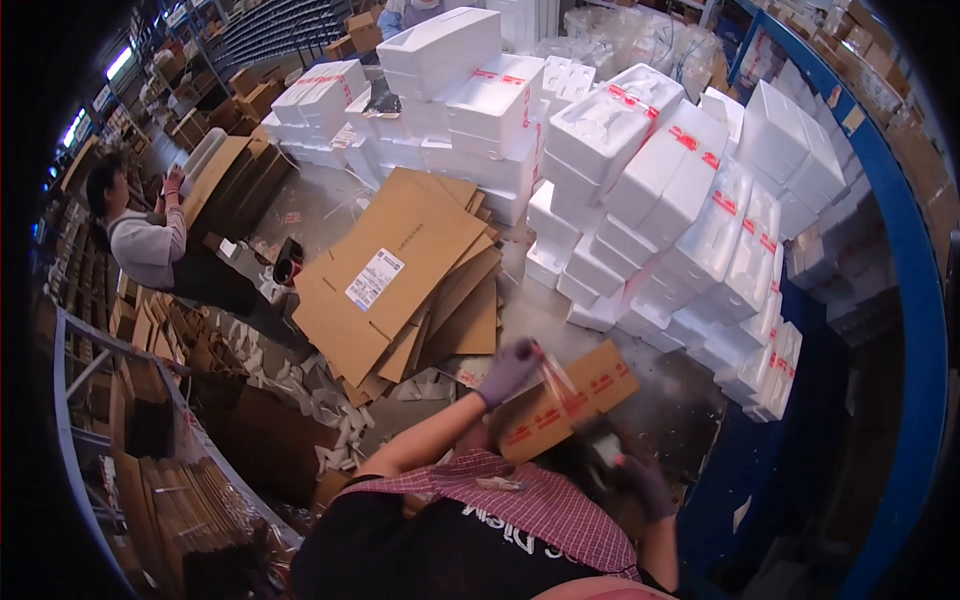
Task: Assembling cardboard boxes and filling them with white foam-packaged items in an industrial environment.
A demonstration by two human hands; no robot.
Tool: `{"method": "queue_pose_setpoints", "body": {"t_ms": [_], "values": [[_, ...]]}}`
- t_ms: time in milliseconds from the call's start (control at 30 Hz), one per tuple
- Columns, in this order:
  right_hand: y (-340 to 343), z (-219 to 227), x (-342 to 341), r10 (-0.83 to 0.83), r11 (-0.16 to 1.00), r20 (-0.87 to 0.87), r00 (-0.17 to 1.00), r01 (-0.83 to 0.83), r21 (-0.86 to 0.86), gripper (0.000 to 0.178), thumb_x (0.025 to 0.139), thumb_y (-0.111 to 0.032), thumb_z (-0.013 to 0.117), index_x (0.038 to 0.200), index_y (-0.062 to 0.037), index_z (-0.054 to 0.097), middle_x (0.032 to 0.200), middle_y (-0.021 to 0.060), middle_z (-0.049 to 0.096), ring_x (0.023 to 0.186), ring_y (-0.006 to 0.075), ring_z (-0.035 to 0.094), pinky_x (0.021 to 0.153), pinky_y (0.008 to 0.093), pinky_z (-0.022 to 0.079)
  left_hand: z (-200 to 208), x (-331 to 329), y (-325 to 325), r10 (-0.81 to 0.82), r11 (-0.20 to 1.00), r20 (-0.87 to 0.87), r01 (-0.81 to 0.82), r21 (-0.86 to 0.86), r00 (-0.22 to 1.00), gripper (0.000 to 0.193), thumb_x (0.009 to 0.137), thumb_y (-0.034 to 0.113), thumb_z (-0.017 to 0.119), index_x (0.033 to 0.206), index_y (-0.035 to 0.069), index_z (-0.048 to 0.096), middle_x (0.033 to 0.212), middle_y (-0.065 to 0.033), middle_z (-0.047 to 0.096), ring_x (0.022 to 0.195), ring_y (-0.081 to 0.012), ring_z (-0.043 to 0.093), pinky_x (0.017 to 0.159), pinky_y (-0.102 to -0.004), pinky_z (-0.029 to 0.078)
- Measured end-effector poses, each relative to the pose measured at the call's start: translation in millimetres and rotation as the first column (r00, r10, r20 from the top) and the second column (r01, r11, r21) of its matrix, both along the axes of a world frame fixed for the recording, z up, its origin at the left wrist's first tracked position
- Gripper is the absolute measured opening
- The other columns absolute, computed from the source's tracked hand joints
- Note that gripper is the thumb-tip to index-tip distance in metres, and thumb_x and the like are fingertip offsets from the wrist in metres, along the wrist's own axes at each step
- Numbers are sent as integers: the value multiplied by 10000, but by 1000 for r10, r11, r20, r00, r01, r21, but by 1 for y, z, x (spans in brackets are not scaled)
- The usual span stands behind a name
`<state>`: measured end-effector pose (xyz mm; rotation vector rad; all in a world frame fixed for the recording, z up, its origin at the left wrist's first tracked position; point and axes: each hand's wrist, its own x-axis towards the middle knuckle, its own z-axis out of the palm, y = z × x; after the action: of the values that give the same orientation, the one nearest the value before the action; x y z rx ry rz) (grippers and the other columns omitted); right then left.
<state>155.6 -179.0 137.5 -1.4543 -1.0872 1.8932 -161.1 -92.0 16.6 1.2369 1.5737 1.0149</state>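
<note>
A small brown cardboard box point(530, 421) stands in front of me, with red-printed tape along its top. My left hand point(508, 374), in a grey-purple glove, is closed at the box's far edge on one end of a strip of clear, red-marked packing tape point(563, 385). The strip slants across the box toward a tape dispenser point(604, 444), which is smeared by motion. My right hand point(646, 488), gloved too, is closed on the dispenser's near end, right of the box. Its fingers are partly blurred.
Flat cardboard sheets point(400, 250) lie stacked ahead to the left. White foam boxes point(665, 185) rise in tall piles at the far side and right, beside a blue rack post point(915, 300). At far left another person point(145, 240) stands by more cardboard. Foam scraps point(345, 420) litter the floor.
</note>
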Motion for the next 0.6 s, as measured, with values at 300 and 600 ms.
{"method": "queue_pose_setpoints", "body": {"t_ms": [300,600], "values": [[-4,-99,2,269,957,439,857,-288,-24,436,917,-402,659,980,29,677,854,148,678,768,174,612,737,352,483,-56,2,-9,-504,838,-87,462,-289,859,587,986,455,458,1389,30,418,1352,-253,551,1255,-415,524,1053,-436,404],[33,-108,-88,200,915,427,882,-323,241,545,896,-492,659,919,51,703,783,209,701,771,315,703,700,427,511,-42,-28,-33,-175,951,-754,306,36,633,421,1000,356,451,1304,65,446,1242,-234,560,1105,-414,583,882,-502,494]]}}
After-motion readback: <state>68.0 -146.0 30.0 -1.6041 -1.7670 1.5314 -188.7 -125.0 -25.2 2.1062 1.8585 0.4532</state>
